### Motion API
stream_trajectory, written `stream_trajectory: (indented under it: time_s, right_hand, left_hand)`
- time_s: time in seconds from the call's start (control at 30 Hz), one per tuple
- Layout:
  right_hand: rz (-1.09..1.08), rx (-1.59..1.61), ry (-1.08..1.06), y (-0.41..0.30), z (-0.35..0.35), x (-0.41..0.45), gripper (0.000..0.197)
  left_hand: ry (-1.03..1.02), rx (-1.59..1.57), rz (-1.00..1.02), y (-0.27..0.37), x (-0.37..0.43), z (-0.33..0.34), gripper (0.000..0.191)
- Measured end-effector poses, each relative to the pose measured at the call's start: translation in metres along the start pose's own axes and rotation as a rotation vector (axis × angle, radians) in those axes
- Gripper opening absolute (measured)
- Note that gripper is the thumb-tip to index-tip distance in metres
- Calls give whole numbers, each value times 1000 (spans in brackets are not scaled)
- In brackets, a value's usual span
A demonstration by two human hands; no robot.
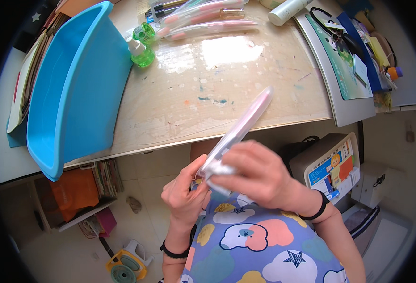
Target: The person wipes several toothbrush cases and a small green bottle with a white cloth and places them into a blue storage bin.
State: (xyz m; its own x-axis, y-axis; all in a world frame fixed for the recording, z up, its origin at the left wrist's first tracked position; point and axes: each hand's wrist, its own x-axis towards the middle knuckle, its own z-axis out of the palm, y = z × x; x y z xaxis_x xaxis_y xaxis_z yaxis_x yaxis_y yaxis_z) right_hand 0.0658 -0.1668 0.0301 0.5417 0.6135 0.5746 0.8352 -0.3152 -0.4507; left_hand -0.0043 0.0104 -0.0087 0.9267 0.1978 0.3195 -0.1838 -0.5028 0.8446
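Note:
My left hand (186,191) grips the near end of a long, slim case of clear and pink plastic (245,118). The case slants up and to the right, its far end over the desk. A crumpled white cloth or tissue (220,175) is pinched in my right hand (255,173) and pressed to the case close to my left fingers. My right fingers are blurred and hide part of the case. Similar clear and pink cases (211,28) lie at the back of the desk, by a green spray bottle with a white top (142,55).
A tall blue plastic bin (91,81) stands at the desk's left, with books (31,81) beyond it. A silver laptop (353,109) with things on top lies on the right. Below the desk are a grey box (310,152) and a yellow toy-like object (128,265) on the floor.

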Motion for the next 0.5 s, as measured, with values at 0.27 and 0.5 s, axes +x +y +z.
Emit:
stream_trajectory:
  time_s: [0.27, 0.5]
  right_hand:
    - [119, -6, 30, 9, 2, 0, 25]
    - [327, -113, 151, 58, -11, 1, 27]
  left_hand:
    - [4, 106, 67, -8, -5, 4, 36]
    - [-13, 142, 9, -13, -6, -1, 33]
